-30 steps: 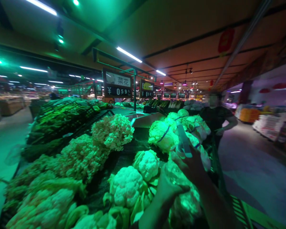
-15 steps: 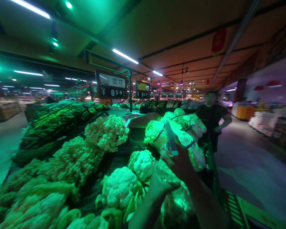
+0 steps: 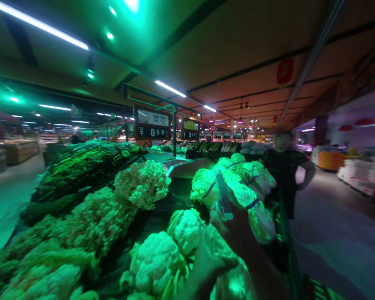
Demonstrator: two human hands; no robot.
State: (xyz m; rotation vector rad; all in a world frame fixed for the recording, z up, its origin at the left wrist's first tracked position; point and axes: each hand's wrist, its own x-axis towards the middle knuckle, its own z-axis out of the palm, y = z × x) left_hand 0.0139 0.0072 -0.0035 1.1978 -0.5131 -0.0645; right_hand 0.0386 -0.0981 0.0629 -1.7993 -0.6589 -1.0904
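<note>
My left hand (image 3: 208, 256) is closed at the lower middle, thumb pointing right. It grips a shiny, clear plastic-wrapped bundle (image 3: 236, 281), whose contents I cannot make out under the green glare. Just beyond it, my right hand (image 3: 229, 218) is closed around a long, flat, pale blue-grey strip (image 3: 224, 196) that points up and away. Its exact kind is unclear. Left of my hands lie cauliflowers (image 3: 158, 260), and a smaller cauliflower (image 3: 186, 229) sits close to my left hand. Ahead of my right hand are napa cabbages (image 3: 203, 183) bound with blue bands.
Loose-headed cauliflower (image 3: 142, 183) fills the left part of the sloping stand. Price signs (image 3: 152, 125) hang from a post (image 3: 174, 133) behind it. A person (image 3: 283, 179) stands beyond the stand's right edge, next to the aisle floor (image 3: 328, 241). Leafy greens (image 3: 71, 166) lie far left.
My view has tilted up slightly, so the scene sits lower in the picture. Both hands keep nearly the same hold and place over the vegetables.
</note>
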